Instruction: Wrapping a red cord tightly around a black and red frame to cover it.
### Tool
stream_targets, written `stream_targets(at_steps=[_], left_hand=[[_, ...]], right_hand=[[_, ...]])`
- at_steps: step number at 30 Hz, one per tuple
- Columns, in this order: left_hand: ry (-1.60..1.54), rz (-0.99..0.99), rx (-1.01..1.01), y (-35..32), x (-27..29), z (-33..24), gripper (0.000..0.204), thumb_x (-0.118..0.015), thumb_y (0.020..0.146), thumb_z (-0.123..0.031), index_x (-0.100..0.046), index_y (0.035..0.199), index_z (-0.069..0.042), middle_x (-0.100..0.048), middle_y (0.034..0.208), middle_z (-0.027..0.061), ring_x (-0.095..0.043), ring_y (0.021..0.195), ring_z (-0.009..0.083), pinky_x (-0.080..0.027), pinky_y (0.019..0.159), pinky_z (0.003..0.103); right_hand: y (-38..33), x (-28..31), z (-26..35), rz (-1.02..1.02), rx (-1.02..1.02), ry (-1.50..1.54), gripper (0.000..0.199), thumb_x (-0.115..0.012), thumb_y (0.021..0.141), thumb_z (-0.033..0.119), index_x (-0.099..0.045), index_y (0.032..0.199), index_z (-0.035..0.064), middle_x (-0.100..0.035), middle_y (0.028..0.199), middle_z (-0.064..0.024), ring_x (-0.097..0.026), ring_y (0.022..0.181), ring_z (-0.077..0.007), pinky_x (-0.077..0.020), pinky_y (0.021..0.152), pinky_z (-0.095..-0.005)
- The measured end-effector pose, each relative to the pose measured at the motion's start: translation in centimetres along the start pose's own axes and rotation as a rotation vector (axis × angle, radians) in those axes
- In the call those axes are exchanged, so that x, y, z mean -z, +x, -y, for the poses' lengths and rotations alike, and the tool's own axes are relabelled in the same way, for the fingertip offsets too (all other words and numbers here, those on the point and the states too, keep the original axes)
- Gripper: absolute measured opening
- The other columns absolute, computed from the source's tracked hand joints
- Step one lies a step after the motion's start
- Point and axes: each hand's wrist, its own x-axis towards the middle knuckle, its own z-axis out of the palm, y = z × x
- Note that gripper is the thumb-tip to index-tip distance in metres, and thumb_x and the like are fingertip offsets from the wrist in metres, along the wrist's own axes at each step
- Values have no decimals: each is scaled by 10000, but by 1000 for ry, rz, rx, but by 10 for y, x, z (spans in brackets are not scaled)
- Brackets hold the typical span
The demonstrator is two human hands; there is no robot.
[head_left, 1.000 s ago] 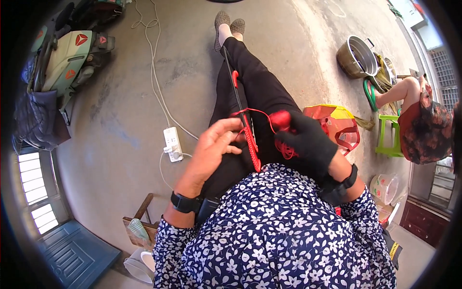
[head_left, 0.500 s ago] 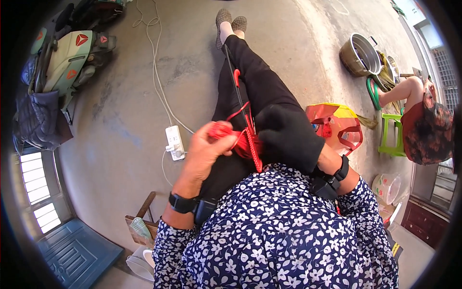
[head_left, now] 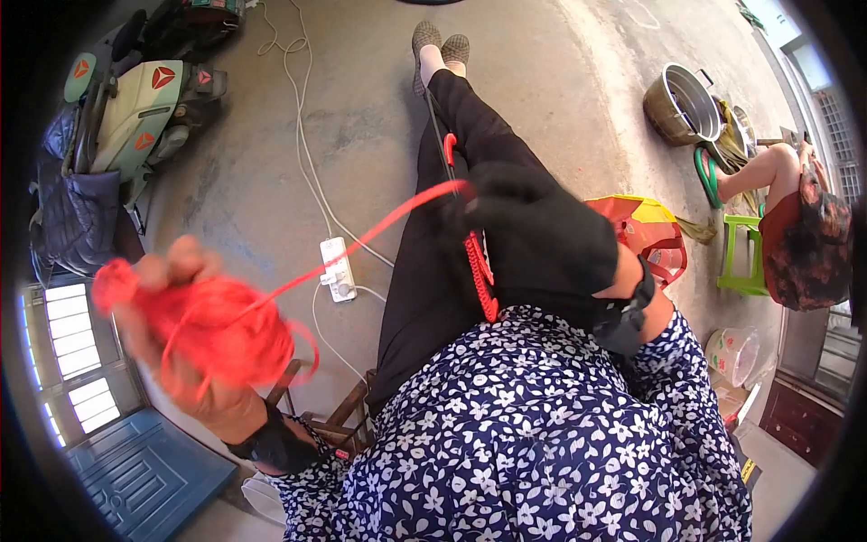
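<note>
My left hand (head_left: pixel 176 348) is raised far out to the left and holds a ball of red yarn (head_left: pixel 217 330), blurred by motion. A taut red strand (head_left: pixel 361 239) runs from the ball to my right hand (head_left: pixel 533 230), which wears a black glove and rests on my lap. That gloved hand grips the strand and a long dark needle with a strip of red knitting (head_left: pixel 479 271) hanging from it. The needle's far end lies along my black trouser leg.
A white power strip (head_left: pixel 339 269) with cables lies on the concrete floor to the left. A scooter (head_left: pixel 135 108) stands at the far left. Right: a red and yellow bag (head_left: pixel 646 226), a metal pot (head_left: pixel 682 104), a seated person (head_left: pixel 795 226) on a green stool.
My left hand has swung from my lap far out to the left, carrying the yarn ball and drawing out a long strand. The right hand stayed on my lap.
</note>
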Motion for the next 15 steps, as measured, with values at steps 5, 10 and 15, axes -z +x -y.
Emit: stream_targets(at_steps=[5, 10, 15], left_hand=[[747, -74, 421, 8, 20, 87, 355, -642, 909, -232, -562, 1173, -8, -597, 906, 28, -559, 811, 89, -462, 723, 249], [1100, 125, 491, -6, -10, 180, 492, -789, 719, -261, -583, 1099, -26, -630, 782, 44, -600, 691, 149, -497, 687, 300], [1253, 169, 556, -6, -8, 191, 449, -784, 708, -176, -580, 1066, 1, -620, 823, 3, -564, 707, 86, -480, 687, 242]], right_hand=[[-40, 13, 32, -353, -325, 709, 116, -548, 913, 112, -602, 900, 10, -606, 745, -49, -585, 674, -124, -464, 615, -232], [-68, 0, 38, -314, -344, 848, 118, -564, 899, 117, -608, 896, 7, -571, 684, -41, -555, 617, -112, -447, 584, -231], [-80, 4, 54, -244, -220, -149, 108, -627, 819, 42, -536, 765, 58, -529, 701, -55, -551, 655, -158, -426, 584, -298]])
